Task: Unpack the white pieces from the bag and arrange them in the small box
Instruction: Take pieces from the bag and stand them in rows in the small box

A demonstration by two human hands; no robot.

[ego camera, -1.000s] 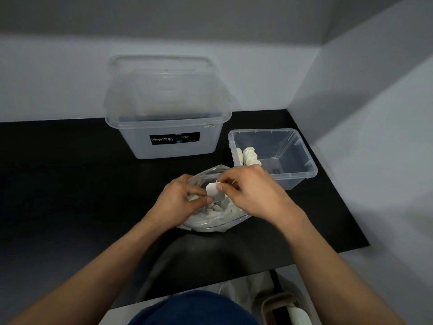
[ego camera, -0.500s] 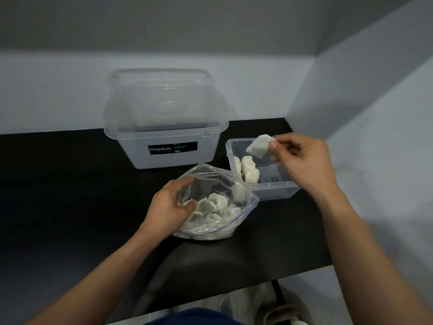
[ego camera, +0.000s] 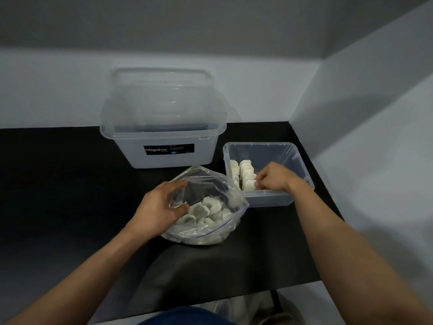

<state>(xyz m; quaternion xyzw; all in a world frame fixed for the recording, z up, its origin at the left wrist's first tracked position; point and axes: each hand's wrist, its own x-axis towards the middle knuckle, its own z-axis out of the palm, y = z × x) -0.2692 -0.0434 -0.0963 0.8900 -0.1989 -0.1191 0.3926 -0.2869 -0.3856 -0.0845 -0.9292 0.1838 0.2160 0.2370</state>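
Placing: a white piece is being set into the small box, pinched in the right hand grip.
Row: stacked pieces stand just behind that grip.
Bag: its mouth is held open, the left hand grip clamped on the near edge.
Large box: stands beyond the left grip on the desk.
Next, by judgement: the piece must be released upright, then another fetched.

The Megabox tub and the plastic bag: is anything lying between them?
No. In the head view only bare black table shows between the Megabox tub and the plastic bag.
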